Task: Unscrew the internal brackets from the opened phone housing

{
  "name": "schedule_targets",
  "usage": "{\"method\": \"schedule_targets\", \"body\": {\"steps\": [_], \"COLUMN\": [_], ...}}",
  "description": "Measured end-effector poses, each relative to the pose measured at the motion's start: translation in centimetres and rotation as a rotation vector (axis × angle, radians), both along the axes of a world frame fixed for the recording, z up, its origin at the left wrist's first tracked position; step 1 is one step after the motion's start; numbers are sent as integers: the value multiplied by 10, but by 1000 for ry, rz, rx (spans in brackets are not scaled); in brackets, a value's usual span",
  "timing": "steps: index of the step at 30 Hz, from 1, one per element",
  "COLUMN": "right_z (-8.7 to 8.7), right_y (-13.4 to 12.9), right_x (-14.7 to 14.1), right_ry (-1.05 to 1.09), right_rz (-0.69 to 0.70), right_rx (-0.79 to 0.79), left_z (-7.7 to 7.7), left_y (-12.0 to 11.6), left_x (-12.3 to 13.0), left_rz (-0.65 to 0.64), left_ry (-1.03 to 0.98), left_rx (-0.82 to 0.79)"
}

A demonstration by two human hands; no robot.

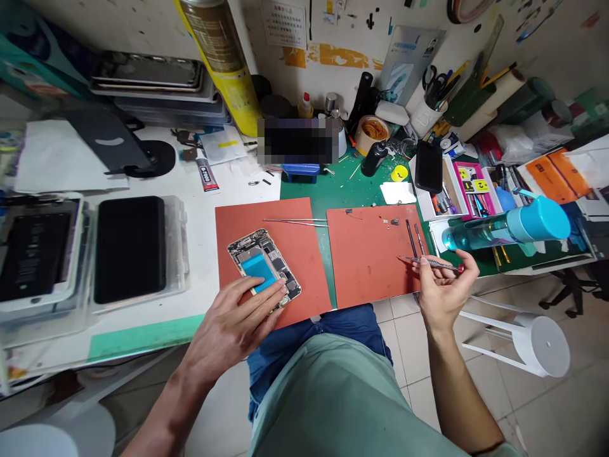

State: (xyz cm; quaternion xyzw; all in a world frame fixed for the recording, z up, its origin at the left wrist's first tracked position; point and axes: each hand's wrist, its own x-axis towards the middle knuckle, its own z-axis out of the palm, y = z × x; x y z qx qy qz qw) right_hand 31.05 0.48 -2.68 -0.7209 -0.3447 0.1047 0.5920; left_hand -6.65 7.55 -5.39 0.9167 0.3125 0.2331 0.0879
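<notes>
An opened smartphone (278, 254) lies tilted on the left red-brown mat (297, 219), its circuit board bare and a blue rectangle (254, 265) in its middle. My left hand (245, 311) holds it at the near left side, fingers laid across its face; the thumb's contact is hidden. Over the right mat (361, 273), my right hand (440, 289) pinches a thin precision screwdriver (440, 263) with a red end cap, its tip pointing left, apart from the phone. Tweezers (297, 222) bridge the two mats. Small loose parts (394, 222) and two slim tools (412, 238) rest at the right mat's far side.
A blue water bottle (495, 228) lies at the right beside boxes of pens (476, 184). On the left are a black-screened device (130, 247), another opened device (40, 247) and a phone stand (109, 136). A yellow can (223, 70) and a black bottle (374, 158) stand behind.
</notes>
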Motion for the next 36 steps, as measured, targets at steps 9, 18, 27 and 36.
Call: {"method": "schedule_targets", "body": {"steps": [9,18,27,36], "right_z": [-10,6,8,9], "right_y": [4,-1,-1,-4], "right_x": [4,-47,-135,-159], "right_ry": [8,195,483,498], "right_rz": [-4,154,475,584], "right_rx": [-13,26,-39,-96], "left_z": [0,9,7,0], "left_y": [0,-3,-7,-10], "left_x": [1,4,4,0], "left_rz": [8,-10,23,23], "left_ry": [-20,13,46,92], "left_rx": [2,-4,-3,46]}}
